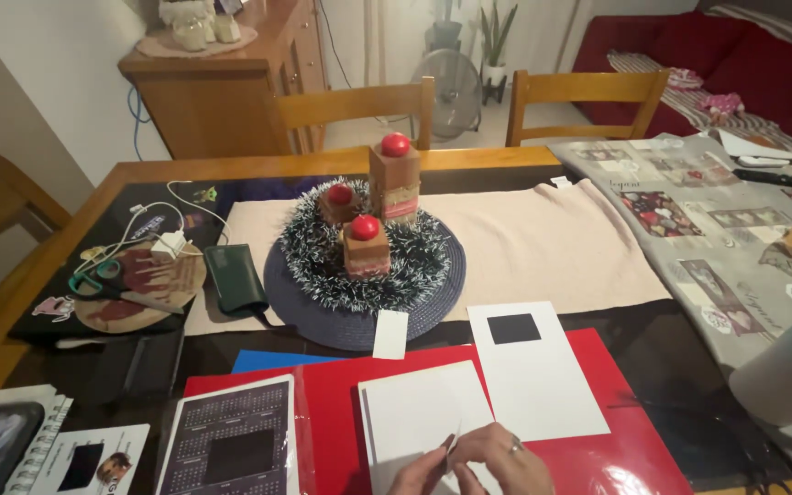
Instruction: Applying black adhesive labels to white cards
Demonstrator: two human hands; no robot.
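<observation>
At the bottom centre of the frame, two hands, the left hand (417, 475) and the right hand (504, 458), met over one square white card (419, 412), their fingertips pinched on a small white paper edge (452, 442); the right one wore a ring. That card lay on a glossy red sheet (332, 403). To its right sat one larger white sheet (538, 371) bearing a single black square. A dark printed calendar page (231, 440) lay lower left. Above, at mid-frame, one round dark woven mat (433, 302) carried a bristly tinsel wreath (309, 252) and three wooden blocks (393, 183), each topped with a red ball.
</observation>
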